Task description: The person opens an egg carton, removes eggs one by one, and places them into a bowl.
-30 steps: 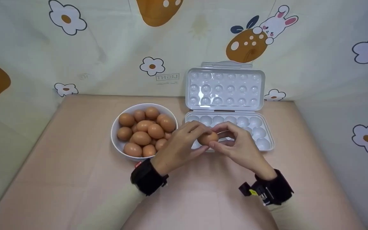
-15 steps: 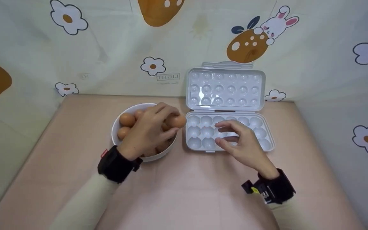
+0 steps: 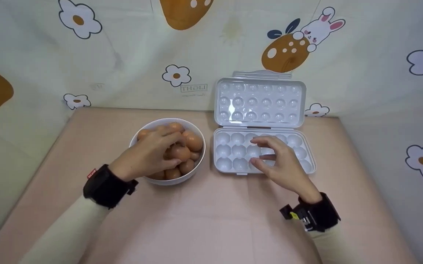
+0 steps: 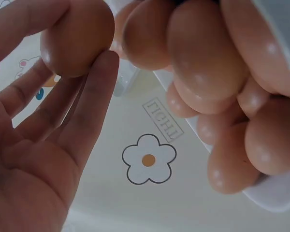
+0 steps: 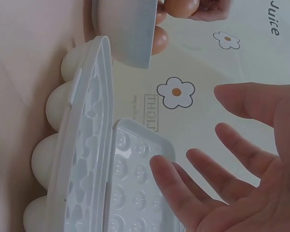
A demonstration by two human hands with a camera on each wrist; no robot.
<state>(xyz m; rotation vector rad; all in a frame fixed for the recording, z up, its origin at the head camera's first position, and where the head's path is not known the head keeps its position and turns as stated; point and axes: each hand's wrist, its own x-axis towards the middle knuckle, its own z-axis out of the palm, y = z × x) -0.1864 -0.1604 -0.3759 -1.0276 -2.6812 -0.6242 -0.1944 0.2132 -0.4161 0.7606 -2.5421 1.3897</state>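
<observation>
My left hand (image 3: 149, 150) is over the white bowl (image 3: 201, 161) of brown eggs. Between its thumb and fingers it holds one brown egg (image 3: 179, 153), and the left wrist view shows this egg (image 4: 77, 38) up close in the fingertips. More eggs (image 4: 208, 53) fill the bowl beside it. Over the white egg carton (image 3: 217, 154) hovers my right hand (image 3: 279, 165), its fingers spread and relaxed, with nothing in them. The carton stands with its lid (image 3: 262, 102) raised, and the cups that show hold no eggs; the right hand hides some of them.
Bowl and carton stand side by side on a pinkish cloth-covered table (image 3: 211, 223). Behind them hangs a pale curtain (image 3: 130, 55) printed with flowers and a rabbit, close to the table's back edge. Each wrist wears a black camera strap (image 3: 106, 187).
Both hands were at an egg over the carton. My left hand has since moved left to the bowl with an egg in its fingers; the right has loosened and stays over the carton.
</observation>
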